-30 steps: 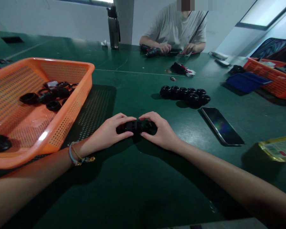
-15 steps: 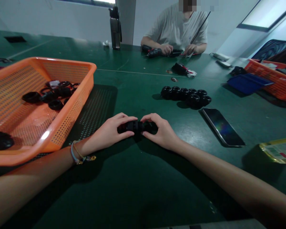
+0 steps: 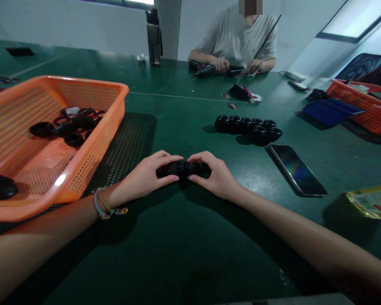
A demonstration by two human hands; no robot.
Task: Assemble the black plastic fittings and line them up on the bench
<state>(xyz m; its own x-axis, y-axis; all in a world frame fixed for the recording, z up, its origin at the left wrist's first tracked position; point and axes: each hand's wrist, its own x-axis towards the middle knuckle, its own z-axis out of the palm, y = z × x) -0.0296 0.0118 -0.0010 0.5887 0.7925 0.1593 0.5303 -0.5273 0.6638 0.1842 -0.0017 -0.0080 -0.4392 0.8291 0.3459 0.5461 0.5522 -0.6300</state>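
Note:
Between my two hands, low over the green table (image 3: 190,237), is a dark cylindrical part (image 3: 179,168) lying sideways. My left hand (image 3: 152,171) pinches its left end between thumb and fingers. On its right end, my right hand (image 3: 214,173) closes with thumb and fingertips. The part's inner detail is too dark to make out, and my fingers cover some of it. Beyond my right hand stands a cluster of several glossy black round parts (image 3: 247,127) with holes in their tops. To my left, an orange basket (image 3: 98,144) holds several black ring-shaped parts (image 3: 73,140).
A phone (image 3: 296,169) lies to the right, near a yellow-edged box (image 3: 373,201). Farther back are a blue tray (image 3: 332,111), another orange basket (image 3: 362,106) and a tall bottle (image 3: 153,40). Across the table a person (image 3: 238,38) works beside a power drill (image 3: 206,70).

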